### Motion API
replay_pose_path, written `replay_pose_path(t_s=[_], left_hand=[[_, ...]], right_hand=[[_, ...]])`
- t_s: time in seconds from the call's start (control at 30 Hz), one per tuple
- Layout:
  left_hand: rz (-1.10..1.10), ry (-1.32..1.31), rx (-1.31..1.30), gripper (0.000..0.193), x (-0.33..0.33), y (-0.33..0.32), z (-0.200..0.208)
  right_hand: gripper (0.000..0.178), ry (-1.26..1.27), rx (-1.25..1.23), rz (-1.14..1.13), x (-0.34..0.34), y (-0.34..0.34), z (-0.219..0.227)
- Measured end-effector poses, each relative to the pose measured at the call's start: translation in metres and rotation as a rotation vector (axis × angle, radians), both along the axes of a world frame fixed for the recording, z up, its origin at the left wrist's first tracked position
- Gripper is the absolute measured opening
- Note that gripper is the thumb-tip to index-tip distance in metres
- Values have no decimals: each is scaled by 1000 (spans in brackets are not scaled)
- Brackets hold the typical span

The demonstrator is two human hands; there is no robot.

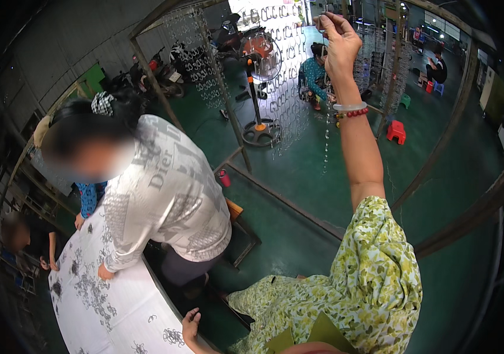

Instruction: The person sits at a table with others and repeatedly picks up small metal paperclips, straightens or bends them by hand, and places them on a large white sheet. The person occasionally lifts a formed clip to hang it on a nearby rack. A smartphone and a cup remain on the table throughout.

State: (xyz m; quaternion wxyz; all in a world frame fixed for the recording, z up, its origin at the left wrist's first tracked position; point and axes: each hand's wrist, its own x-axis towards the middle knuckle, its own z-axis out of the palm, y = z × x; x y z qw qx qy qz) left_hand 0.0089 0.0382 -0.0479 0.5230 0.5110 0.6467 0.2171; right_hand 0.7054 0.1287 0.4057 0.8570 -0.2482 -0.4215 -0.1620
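My right hand (pixel 339 44) is raised high at the top, its fingers pinched together. From it hangs a thin strand of small metal links (pixel 325 147), reaching down beside my wrist; its upper part blends into the hanging rows behind. Low in the view, my left hand (pixel 190 324) rests at the edge of a white-covered table (pixel 128 301), fingers loosely bent with nothing visible in them. Beside it on the cloth lies a small heap of dark wire-like rings (pixel 173 337), with several more heaps farther along.
A person in a pale patterned top (pixel 169 183) leans over the table, with others beyond. Metal frame bars (pixel 287 203) surround me, hung with curtains of curved metal pieces (pixel 284 71). A standing fan (pixel 258 88), a red stool (pixel 396 132) and motorbikes (pixel 166 76) stand farther off.
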Motion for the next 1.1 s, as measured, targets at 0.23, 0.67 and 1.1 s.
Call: replay_pose_path(t_s=[0.23, 0.67, 1.1], left_hand=[[-25, -80, 1, 41, 6, -8, 6], [73, -109, -178, 43, -1, 9, 7], [62, -147, -225, 45, -23, 7, 6]], right_hand=[[14, 89, -5, -60, 96, 12, 41], [17, -109, -44, -203, 222, 58, 139], [7, -39, -579, -39, 206, 67, 153]])
